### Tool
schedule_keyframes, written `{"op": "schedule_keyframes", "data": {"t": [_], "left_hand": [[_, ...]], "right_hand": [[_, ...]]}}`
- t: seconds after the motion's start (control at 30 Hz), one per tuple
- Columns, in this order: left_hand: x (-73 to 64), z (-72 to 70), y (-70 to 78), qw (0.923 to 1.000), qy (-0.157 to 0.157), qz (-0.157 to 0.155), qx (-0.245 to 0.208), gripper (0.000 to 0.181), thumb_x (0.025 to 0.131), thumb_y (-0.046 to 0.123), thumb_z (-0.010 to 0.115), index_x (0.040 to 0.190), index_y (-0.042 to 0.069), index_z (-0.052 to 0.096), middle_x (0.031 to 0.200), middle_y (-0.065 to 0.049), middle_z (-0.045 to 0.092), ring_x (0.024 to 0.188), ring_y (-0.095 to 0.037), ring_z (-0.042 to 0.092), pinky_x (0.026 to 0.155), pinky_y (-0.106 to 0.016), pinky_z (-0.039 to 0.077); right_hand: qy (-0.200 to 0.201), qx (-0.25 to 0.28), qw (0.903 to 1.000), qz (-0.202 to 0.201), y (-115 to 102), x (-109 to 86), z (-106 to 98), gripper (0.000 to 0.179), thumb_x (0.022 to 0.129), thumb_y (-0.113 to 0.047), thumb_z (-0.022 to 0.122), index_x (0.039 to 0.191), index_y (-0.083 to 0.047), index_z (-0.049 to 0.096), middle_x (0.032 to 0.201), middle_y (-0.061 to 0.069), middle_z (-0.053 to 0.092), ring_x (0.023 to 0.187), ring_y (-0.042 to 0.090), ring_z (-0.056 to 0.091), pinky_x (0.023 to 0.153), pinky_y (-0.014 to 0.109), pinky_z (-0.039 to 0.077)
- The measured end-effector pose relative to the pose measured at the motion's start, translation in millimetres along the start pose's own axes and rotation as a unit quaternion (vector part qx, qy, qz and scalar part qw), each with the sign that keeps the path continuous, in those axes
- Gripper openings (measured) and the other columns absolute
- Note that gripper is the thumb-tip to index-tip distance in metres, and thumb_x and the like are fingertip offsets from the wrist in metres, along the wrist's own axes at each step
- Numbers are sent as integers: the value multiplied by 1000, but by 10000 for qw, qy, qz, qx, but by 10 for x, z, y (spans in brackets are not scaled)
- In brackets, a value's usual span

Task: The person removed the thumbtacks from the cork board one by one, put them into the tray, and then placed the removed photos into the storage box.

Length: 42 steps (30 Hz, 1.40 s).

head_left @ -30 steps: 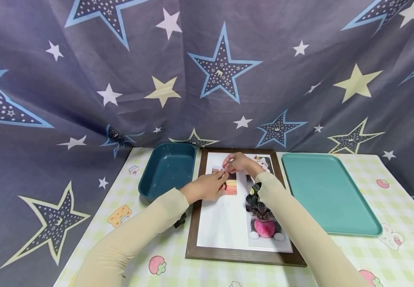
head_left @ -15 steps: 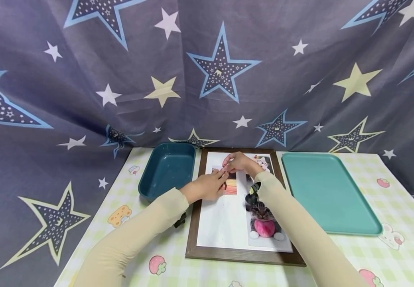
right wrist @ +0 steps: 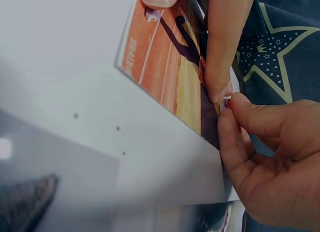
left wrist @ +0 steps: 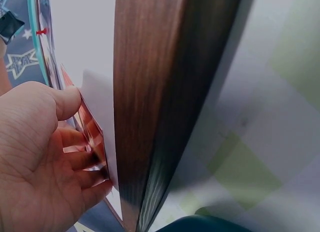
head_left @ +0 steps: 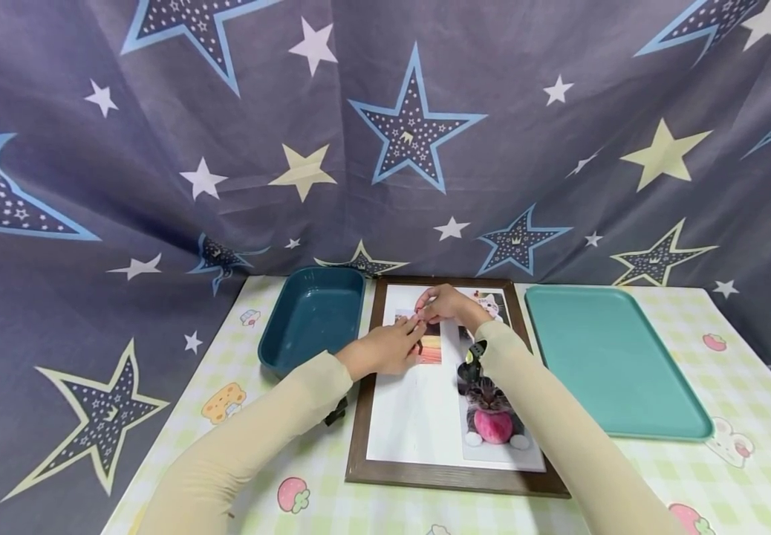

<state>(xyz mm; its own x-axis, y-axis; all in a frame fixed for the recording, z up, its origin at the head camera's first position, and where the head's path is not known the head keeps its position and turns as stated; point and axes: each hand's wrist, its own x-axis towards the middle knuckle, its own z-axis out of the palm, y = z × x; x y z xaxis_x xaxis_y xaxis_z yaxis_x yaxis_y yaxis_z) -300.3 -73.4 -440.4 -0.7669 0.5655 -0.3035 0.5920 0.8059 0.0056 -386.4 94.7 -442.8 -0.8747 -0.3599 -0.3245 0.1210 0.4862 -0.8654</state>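
Note:
My left hand (head_left: 388,348) lies over an orange and yellow photo (head_left: 430,354), its fingers pressing it to the white board (head_left: 412,431) in a brown wooden frame (head_left: 449,478). In the right wrist view, my right hand (right wrist: 280,152) pinches a small red push pin (right wrist: 229,103) at the photo's (right wrist: 167,79) upper edge, touching a left fingertip. The pin's point is hidden. The left wrist view shows the left hand's (left wrist: 47,152) thumb and fingers spread along the photo. A cat photo (head_left: 492,446) lies lower right on the board.
Left of the frame sits a deep dark-teal bin (head_left: 268,349). On the right lies a flat green tray (head_left: 626,364). Another photo (head_left: 492,303) is at the board's upper right, with a red pin (head_left: 476,293). A star-patterned curtain (head_left: 385,223) hangs behind the checkered tablecloth (head_left: 345,513).

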Motion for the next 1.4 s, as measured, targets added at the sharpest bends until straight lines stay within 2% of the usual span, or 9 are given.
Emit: {"op": "schedule_keyframes", "data": {"t": [0.43, 0.7, 0.93, 1.17, 1.4], "left_hand": [[-1, 5, -2, 10000, -14, -2, 69, 68, 109, 45, 40, 164, 10, 20, 171, -12, 13, 156, -32, 23, 119, -43, 40], [9, 34, 2, 9999, 44, -3, 111, 67, 109, 44, 42, 163, 10, 22, 171, -11, 15, 156, -31, 24, 119, -43, 40], [7, 9, 6, 9999, 17, -5, 110, 67, 109, 44, 41, 164, 10, 21, 171, -12, 14, 157, -31, 23, 119, -42, 40], [11, 3, 8, 9999, -7, -46, 127, 67, 109, 45, 40, 164, 11, 21, 171, -12, 13, 157, -30, 22, 120, -42, 39], [22, 18, -7, 9999, -44, -16, 123, 67, 109, 45, 40, 164, 11, 21, 171, -12, 12, 157, -31, 22, 121, -43, 38]], "right_hand": [[20, -68, 10000, 14, 3, 3, 12, 22, 92, 8, 66, 114, 9, 63, 82, 4, 66, 75, 12, 63, 80, 28, 60], [58, -96, 9999, 12, 18, -4, 27, 18, 93, 7, 65, 111, 6, 65, 83, 5, 66, 75, 13, 63, 74, 25, 58], [42, -111, 9999, 19, 6, -2, 13, 19, 93, 6, 65, 112, 6, 64, 88, 7, 66, 77, 14, 63, 78, 27, 58], [10, -180, 9998, 47, 6, -1, -6, 18, 94, 4, 65, 112, 5, 65, 85, 5, 64, 77, 14, 62, 73, 24, 56], [-13, -92, 10000, 24, 11, -3, 3, 16, 95, 2, 66, 111, 5, 65, 84, 5, 65, 77, 13, 62, 74, 25, 57]]}}
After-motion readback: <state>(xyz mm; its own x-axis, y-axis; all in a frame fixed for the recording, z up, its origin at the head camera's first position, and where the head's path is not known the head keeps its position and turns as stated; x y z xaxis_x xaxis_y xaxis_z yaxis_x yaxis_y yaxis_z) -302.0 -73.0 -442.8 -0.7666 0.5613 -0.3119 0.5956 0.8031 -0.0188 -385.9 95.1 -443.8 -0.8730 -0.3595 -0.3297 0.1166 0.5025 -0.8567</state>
